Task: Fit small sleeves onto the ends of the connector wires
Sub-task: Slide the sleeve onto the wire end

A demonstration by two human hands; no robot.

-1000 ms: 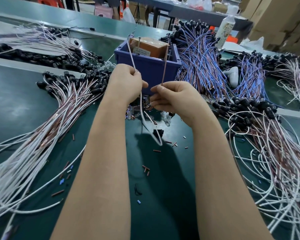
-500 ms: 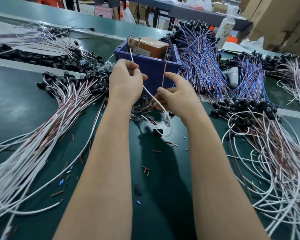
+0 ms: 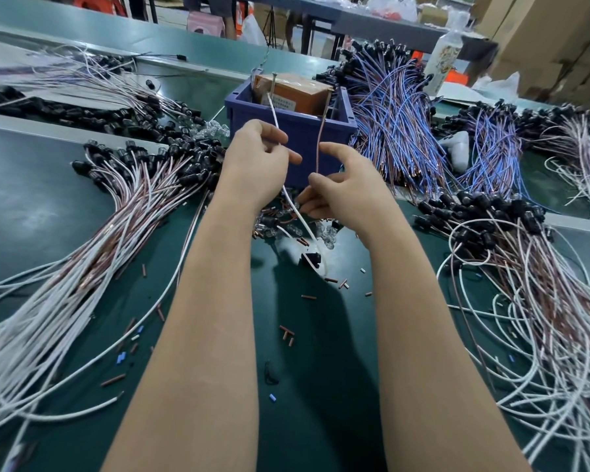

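Observation:
My left hand pinches a white wire that rises from its fingers and also runs down below them to a black connector lying on the green table. My right hand holds a brown wire standing upright between its thumb and curled fingers, index finger stretched out. Both hands hover just in front of a blue bin. Small brown sleeves lie scattered on the table under my forearms. Clear small parts lie in a pile beneath my hands.
A heap of white and brown connector wires spreads at the left, another at the right. Blue and brown wire bundles lie behind the bin, which holds a brown box. A bottle stands at the back right.
My hands have drawn slightly apart. The left hand's fingers have loosened around the white wire. The right hand's index finger has stretched out, and the brown wire stands upright in it.

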